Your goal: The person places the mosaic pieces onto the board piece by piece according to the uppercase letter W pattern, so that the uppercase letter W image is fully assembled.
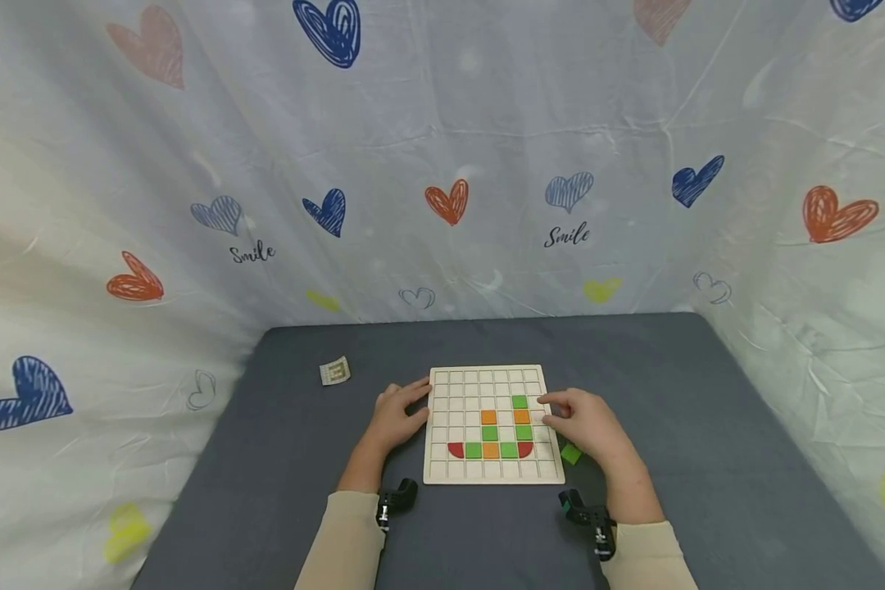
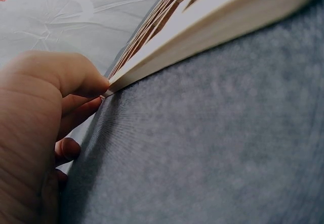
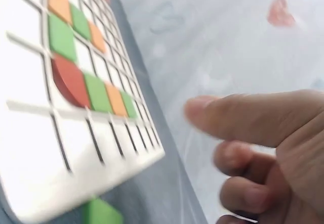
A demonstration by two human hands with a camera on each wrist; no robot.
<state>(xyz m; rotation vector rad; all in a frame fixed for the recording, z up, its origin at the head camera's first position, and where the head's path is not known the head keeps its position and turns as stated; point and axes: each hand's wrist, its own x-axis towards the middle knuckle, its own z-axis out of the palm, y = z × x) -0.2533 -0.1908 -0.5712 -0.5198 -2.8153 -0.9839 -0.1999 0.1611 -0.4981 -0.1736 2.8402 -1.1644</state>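
A pale grid board lies on the dark grey tabletop. On it, green, orange and red tiles form a bottom row with red rounded ends, and shorter stacks rise above. My left hand rests at the board's left edge, thumb and fingers spread along it; in the left wrist view the thumb meets the rim. Beside the right edge hovers my right hand, its fingertips overlapping the board in the head view. The right wrist view shows nothing between that hand's thumb and its loosely bent fingers.
Loose green tiles lie by the board's lower right, under the right wrist. A small printed paper sits at the table's back left. A white curtain with hearts hangs behind and at both sides.
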